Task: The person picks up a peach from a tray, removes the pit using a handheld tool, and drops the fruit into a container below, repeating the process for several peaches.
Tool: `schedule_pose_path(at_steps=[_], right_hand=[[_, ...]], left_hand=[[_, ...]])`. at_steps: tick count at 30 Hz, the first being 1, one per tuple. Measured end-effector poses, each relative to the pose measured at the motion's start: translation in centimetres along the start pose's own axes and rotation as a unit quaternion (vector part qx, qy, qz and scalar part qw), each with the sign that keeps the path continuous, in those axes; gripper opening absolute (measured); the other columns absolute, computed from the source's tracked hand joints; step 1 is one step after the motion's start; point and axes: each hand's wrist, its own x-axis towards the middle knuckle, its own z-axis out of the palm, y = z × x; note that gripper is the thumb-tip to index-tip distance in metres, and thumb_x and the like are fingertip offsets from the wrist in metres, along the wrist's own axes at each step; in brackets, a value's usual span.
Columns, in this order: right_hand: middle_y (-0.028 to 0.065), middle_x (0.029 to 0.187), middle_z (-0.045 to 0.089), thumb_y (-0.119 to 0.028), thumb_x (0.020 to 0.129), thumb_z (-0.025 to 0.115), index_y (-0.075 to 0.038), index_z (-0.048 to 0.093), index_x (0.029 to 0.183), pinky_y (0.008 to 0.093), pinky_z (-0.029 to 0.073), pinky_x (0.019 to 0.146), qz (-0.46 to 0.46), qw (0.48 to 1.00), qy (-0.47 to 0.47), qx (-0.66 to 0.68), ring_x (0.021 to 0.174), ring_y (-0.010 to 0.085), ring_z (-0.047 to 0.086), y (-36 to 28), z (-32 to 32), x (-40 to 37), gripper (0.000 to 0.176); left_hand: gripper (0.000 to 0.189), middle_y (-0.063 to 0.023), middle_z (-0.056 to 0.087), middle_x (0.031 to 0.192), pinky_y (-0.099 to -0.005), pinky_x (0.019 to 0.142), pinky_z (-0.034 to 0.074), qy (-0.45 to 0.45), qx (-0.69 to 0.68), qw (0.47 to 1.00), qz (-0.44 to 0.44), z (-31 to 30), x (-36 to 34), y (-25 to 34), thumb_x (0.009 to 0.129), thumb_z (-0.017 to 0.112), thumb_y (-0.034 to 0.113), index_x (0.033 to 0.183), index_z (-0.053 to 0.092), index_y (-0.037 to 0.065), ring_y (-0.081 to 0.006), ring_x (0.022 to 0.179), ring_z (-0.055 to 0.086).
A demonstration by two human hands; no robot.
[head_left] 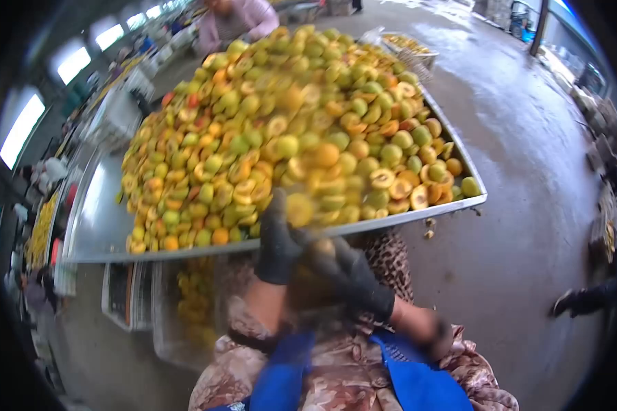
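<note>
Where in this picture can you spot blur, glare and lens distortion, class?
Head view: blur softens the gloved left hand, the gloved right hand and the middle of the stone fruit heap; head view: glare whitens the windows and streaks the shiny floor; head view: wide-angle distortion bows the metal tray's front rim, with dark corners.

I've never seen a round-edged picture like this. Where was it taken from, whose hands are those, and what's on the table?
No machine here: a camera worn on a person's head looks forward and down at their own hands. The left hand and right hand, in dark gloves, are at the near edge of a metal table. On it lies a big heap of fruit, some cut open. Blur hides what, if anything, the hands hold. Another person is beyond the heap.
</note>
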Motion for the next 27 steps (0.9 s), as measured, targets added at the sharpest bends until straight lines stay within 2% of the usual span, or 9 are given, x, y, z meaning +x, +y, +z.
schedule_pose_path(at_steps=[3, 9, 10, 12, 15, 18, 24, 25, 27], right_hand=[[0.0218, 0.095, 0.071, -0.025, 0.097, 0.065, 0.001, 0.059, 0.121, 0.0411, 0.054, 0.077, 0.029, 1.0, -0.01, -0.006, 0.083, 0.0321, 0.071, 0.4, 0.8, 0.6, 0.035], [0.0192, 0.095, 0.072, -0.025, 0.1, 0.062, 0.004, 0.058, 0.118, 0.0396, 0.053, 0.079, 0.062, 0.997, -0.009, 0.038, 0.089, 0.0274, 0.072, 0.9, 0.1, 0.0, 0.035], [0.0192, 0.096, 0.072, -0.026, 0.101, 0.062, 0.005, 0.058, 0.118, 0.0397, 0.053, 0.079, 0.059, 0.997, -0.006, 0.042, 0.09, 0.0274, 0.072, 0.9, -0.1, 0.0, 0.035], [0.0205, 0.096, 0.072, -0.027, 0.101, 0.061, 0.004, 0.056, 0.12, 0.0401, 0.053, 0.078, -0.004, 0.999, -0.013, -0.033, 0.089, 0.0303, 0.072, -0.2, -0.4, -0.3, 0.036], [0.0224, 0.096, 0.071, -0.029, 0.101, 0.061, 0.002, 0.053, 0.122, 0.0411, 0.053, 0.077, -0.025, 0.997, -0.02, -0.072, 0.09, 0.0365, 0.071, -2.3, -0.8, -0.8, 0.038], [0.0247, 0.095, 0.069, -0.029, 0.1, 0.062, 0.002, 0.052, 0.121, 0.0439, 0.053, 0.074, -0.033, 0.994, -0.035, -0.1, 0.088, 0.0427, 0.069, -2.7, -0.9, -1.2, 0.039], [0.026, 0.085, 0.065, -0.029, 0.098, 0.065, 0.003, 0.043, 0.142, 0.0481, 0.051, 0.062, -0.143, 0.966, -0.033, -0.213, 0.073, 0.0442, 0.067, -0.3, -0.6, -1.5, 0.058], [0.0259, 0.083, 0.065, -0.028, 0.098, 0.065, 0.003, 0.038, 0.146, 0.0476, 0.051, 0.06, -0.136, 0.963, -0.035, -0.231, 0.07, 0.0436, 0.066, 0.1, -0.8, -1.8, 0.063], [0.0255, 0.079, 0.064, -0.028, 0.098, 0.065, 0.003, 0.027, 0.156, 0.0461, 0.05, 0.057, -0.083, 0.963, -0.042, -0.252, 0.065, 0.0423, 0.066, 1.1, -1.3, -2.3, 0.076]], left_hand=[[0.055, -0.0175, 0.068, 0.11, -0.0419, 0.085, 0.061, -0.026, -0.088, 0.995, -0.044, 1.9, -3.7, 0.8, 0.108, 0.042, 0.047, 0.128, 0.056, -0.002, -0.0304, 0.101, 0.069], [0.049, -0.0198, 0.065, 0.116, -0.0406, 0.089, 0.059, -0.053, -0.056, 0.996, -0.051, 3.0, -5.1, 0.3, 0.11, 0.038, 0.04, 0.128, 0.056, -0.003, -0.0312, 0.102, 0.068], [0.047, -0.0195, 0.066, 0.114, -0.0402, 0.089, 0.059, -0.066, 0.109, 0.989, 0.07, 3.9, -5.6, 0.4, 0.11, 0.039, 0.039, 0.124, 0.057, -0.002, -0.0306, 0.101, 0.068], [0.044, -0.0189, 0.066, 0.111, -0.0393, 0.088, 0.059, -0.078, 0.418, 0.853, 0.301, 5.6, -6.5, 0.8, 0.11, 0.04, 0.037, 0.117, 0.059, -0.001, -0.0295, 0.098, 0.068], [0.042, -0.0167, 0.066, 0.103, -0.0383, 0.086, 0.058, -0.048, 0.215, 0.962, 0.161, 5.4, -6.1, 0.5, 0.109, 0.044, 0.041, 0.103, 0.06, 0.002, -0.0274, 0.093, 0.068], [0.044, -0.0144, 0.066, 0.095, -0.0375, 0.083, 0.058, 0.034, -0.048, 0.998, -0.01, 7.3, -6.8, 1.9, 0.108, 0.047, 0.044, 0.092, 0.058, 0.005, -0.0259, 0.089, 0.068], [0.043, -0.0123, 0.066, 0.087, -0.0366, 0.077, 0.058, 0.013, -0.132, 0.988, -0.077, 7.7, -7.9, 3.5, 0.106, 0.05, 0.045, 0.089, 0.059, 0.006, -0.0247, 0.08, 0.068], [0.04, -0.0109, 0.066, 0.085, -0.0365, 0.072, 0.057, 0.013, 0.114, 0.991, 0.072, 5.1, -7.2, 1.4, 0.106, 0.052, 0.043, 0.088, 0.058, 0.008, -0.0243, 0.078, 0.067], [0.041, -0.008, 0.06, 0.077, -0.0402, 0.07, 0.055, -0.001, -0.034, 0.999, 0.043, 3.2, -5.9, -0.8, 0.104, 0.055, 0.045, 0.083, 0.055, 0.01, -0.0231, 0.073, 0.063]])
